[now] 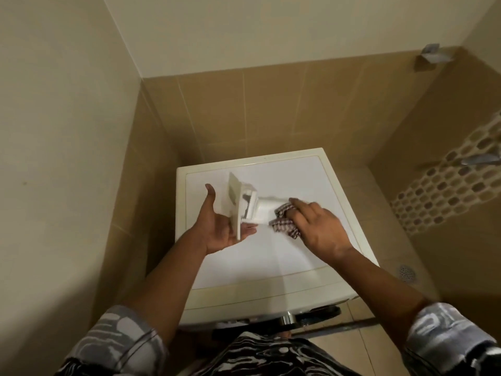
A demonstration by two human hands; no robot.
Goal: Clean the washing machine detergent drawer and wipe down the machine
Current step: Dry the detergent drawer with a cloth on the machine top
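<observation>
The white detergent drawer [250, 206] is out of the machine and held above the white top of the washing machine [271, 256]. My left hand [217, 226] grips it by its flat front panel, palm up, with the panel standing on edge. My right hand [317, 226] is closed on a dark checked cloth [284, 222] and presses it against the drawer's open right end. The inside of the drawer is partly hidden by the cloth and its own walls.
The machine stands in a narrow tiled corner, with a plain wall close on the left and brown tiles behind. To the right is a shower area with a patterned tile strip [447, 185], a floor drain [406, 272] and wall fittings. The machine's door [284, 318] shows below.
</observation>
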